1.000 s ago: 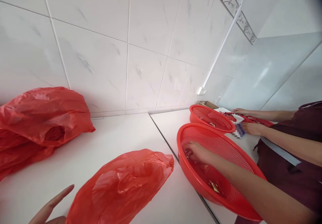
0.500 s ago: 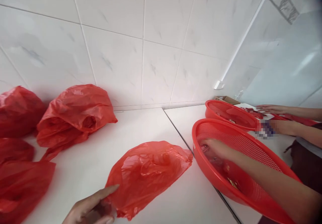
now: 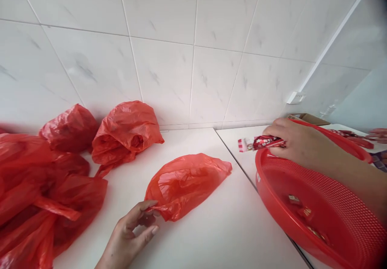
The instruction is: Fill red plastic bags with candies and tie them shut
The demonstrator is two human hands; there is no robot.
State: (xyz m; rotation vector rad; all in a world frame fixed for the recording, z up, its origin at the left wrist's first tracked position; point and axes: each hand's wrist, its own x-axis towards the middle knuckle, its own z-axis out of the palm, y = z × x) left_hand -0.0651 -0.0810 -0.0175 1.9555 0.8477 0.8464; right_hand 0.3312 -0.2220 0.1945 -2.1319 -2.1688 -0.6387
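A red plastic bag [image 3: 193, 186] lies on the white table with its mouth spread open toward me. My left hand [image 3: 130, 230] has its fingers closed on the bag's near left edge, the thumb standing a little apart. Above the rim of a red plastic basket [image 3: 272, 212], my right hand [image 3: 290, 138] grips a small red snack packet [image 3: 267, 142]; a paler, clear-ended wrapper sticks out beside it. Whether more packets are in the palm is hidden. Several small wrapped pieces [image 3: 305, 212] lie at the bottom of the basket.
Filled red plastic bags [image 3: 127, 128] crowd the left side against the tiled wall. Behind my right forearm stand a second red basket [image 3: 359, 152] and a cardboard box [image 3: 311, 119]. Another person's hand [image 3: 379, 135] shows at the right edge. A seam divides the tables.
My right hand has risen out of the near basket, bringing up the snack packet. The view has turned left, showing more filled bags. My left hand stays at the bag's edge.
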